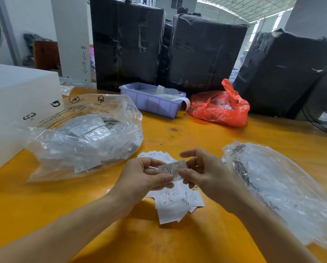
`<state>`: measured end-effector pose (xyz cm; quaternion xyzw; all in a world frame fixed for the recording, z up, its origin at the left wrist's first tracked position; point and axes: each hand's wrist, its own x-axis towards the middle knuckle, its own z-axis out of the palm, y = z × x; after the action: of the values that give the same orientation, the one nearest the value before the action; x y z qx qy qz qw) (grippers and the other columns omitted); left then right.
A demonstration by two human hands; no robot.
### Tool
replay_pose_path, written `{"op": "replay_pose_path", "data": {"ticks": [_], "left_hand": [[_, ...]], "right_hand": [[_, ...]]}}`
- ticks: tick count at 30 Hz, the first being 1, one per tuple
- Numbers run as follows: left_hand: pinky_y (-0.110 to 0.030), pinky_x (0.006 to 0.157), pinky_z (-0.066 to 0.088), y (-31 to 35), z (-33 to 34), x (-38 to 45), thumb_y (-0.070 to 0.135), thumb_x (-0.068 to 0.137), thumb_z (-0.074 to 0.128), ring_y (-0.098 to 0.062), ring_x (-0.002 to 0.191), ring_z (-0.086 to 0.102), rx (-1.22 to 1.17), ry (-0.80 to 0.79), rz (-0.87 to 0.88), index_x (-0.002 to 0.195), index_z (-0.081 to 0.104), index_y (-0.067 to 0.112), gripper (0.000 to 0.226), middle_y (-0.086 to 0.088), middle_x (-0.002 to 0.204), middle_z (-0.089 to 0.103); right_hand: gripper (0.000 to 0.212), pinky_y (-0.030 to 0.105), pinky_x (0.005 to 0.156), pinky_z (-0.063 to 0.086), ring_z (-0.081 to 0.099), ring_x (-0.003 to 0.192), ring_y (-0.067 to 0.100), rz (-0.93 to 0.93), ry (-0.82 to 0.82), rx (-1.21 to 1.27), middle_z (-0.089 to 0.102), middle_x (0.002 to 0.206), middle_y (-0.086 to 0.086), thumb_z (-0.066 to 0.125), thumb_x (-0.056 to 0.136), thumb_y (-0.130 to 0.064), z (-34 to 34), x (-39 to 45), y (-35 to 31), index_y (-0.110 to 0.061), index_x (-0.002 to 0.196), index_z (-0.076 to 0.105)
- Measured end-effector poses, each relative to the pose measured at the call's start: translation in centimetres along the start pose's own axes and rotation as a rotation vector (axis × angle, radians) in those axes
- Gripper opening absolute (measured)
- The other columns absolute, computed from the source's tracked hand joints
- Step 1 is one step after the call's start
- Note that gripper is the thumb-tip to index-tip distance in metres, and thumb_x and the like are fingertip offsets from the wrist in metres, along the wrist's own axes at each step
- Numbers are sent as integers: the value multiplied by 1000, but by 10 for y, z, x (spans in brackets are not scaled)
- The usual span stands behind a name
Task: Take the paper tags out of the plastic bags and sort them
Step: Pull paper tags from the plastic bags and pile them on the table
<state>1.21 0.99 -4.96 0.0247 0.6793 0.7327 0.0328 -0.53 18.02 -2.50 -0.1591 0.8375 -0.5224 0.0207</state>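
Bare yellow table [206, 141] lies open between the big clear bag [86, 133] on the left and another clear bag [278, 186] on the right. Left hand [140, 177] and right hand [204, 173] together pinch one white printed tag [173, 168] above the loose tags [178, 204].

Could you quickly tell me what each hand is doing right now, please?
Left hand: pinching the left end of a small tag packet.
Right hand: pinching the same packet's right end, index finger extended.
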Motion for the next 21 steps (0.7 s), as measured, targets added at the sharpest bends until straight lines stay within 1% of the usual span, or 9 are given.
{"op": "replay_pose_path", "data": {"ticks": [2, 4, 5, 8, 10, 12, 14, 18, 21], "left_hand": [[-21, 60, 57, -1, 0, 1, 4, 64, 77, -23, 70, 73, -15, 14, 7, 95, 63, 3, 34, -11, 78, 74], [-20, 59, 56, -3, 0, 1, 5, 64, 78, -23, 70, 73, -23, 34, 13, 94, 63, 3, 34, -11, 77, 74], [-21, 59, 56, -4, 1, 1, 4, 65, 78, -24, 70, 72, -22, 46, 16, 93, 64, 2, 31, -12, 76, 74], [-27, 61, 54, -9, -1, 3, 4, 68, 77, -25, 73, 72, -18, 90, 22, 90, 66, 3, 25, -14, 76, 74], [-28, 62, 51, -11, -3, 5, 4, 67, 76, -24, 73, 72, -56, 125, 15, 90, 66, 3, 26, -13, 78, 74], [-28, 62, 50, -11, -2, 5, 12, 61, 76, -21, 71, 72, -116, 147, 1, 90, 66, 2, 33, -13, 78, 74], [-29, 62, 50, -10, -1, 4, 22, 57, 75, -18, 67, 70, -140, 168, -9, 90, 66, 3, 39, -11, 77, 74], [-31, 59, 51, -9, 2, 0, 23, 59, 74, -18, 63, 69, -154, 183, -25, 94, 63, 3, 42, -10, 75, 74], [-34, 61, 52, -10, 4, 0, 23, 62, 73, -25, 70, 69, -185, 215, -47, 100, 57, 11, 43, -12, 77, 74]], "right_hand": [[20, 18, 54, 49, 63, 58, 10, -29, 100, 38, 67, 73, 6, 70, 81, -5, -1, 0, 1, -9, 100, 63], [7, 16, 52, 47, 61, 52, 5, -79, 147, -22, 66, 64, 1, 67, 84, -5, 4, 0, 4, -7, 91, 69], [8, 15, 51, 46, 59, 51, 4, -103, 146, -73, 65, 63, -1, 64, 87, -4, 9, 0, 5, -7, 91, 71], [18, 16, 61, 46, 56, 65, 2, -145, -6, -234, 57, 86, -1, 55, 94, -14, 21, -2, 7, -19, 101, 71], [22, 15, 69, 44, 51, 79, -1, -128, -112, -222, 50, 100, -1, 52, 96, -22, 23, -2, 5, -30, 109, 66], [32, 12, 73, 43, 50, 87, -2, -108, -117, -159, 46, 109, -4, 52, 95, -27, 24, -2, 4, -24, 126, 57], [45, 11, 74, 44, 53, 91, 0, -127, -53, -162, 46, 113, -8, 57, 91, -33, 24, -2, 5, -19, 134, 51], [39, 11, 72, 42, 54, 88, 0, -218, -13, -278, 50, 108, -10, 67, 85, -35, 33, -7, 4, -22, 121, 63], [32, 11, 71, 44, 53, 86, 1, -252, 71, -337, 52, 104, -11, 70, 83, -33, 37, -6, 6, -22, 113, 68]]}}
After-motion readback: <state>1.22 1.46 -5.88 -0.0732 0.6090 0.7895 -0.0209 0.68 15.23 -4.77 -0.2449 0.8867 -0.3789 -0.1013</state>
